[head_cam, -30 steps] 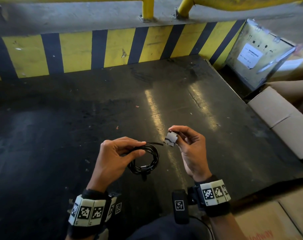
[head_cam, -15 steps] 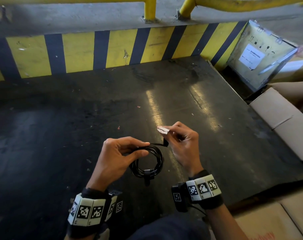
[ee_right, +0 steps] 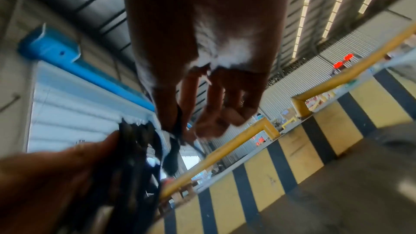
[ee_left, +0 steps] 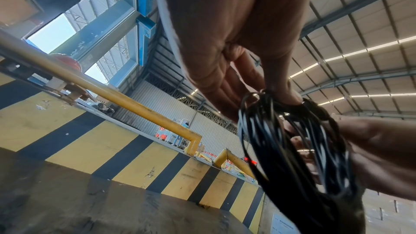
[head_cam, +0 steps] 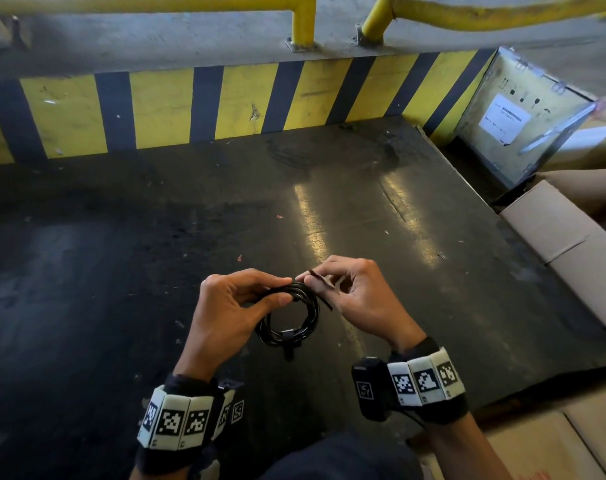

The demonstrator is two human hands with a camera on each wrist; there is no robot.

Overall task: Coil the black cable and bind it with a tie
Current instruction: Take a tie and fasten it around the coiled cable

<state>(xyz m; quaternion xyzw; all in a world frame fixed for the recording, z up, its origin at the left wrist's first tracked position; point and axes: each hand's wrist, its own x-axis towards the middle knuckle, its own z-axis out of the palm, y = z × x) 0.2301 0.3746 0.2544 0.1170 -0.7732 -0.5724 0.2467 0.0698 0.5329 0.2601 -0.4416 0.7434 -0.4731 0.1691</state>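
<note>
left hand [head_cam: 232, 306] pinches coiled cable [head_cam: 289, 317]; right hand [head_cam: 355, 292] pinches tie [head_cam: 320, 289], head view only.

left hand [head_cam: 230, 311] pinches coiled black cable [head_cam: 289, 315] | right hand [head_cam: 358, 296] pinches tie [head_cam: 320, 276]

showing glossy black on coiled cable [head_cam: 289, 315]; tie [head_cam: 320, 284] dark, near black. displaying yellow-and-black diagonal stripes on barrier [head_cam: 163, 110], plain yellow on railing [head_cam: 303, 19]. wristbands [head_cam: 180, 419] carrying black-and-white square markers. platform [head_cam: 121, 254] reading dull black.
</note>
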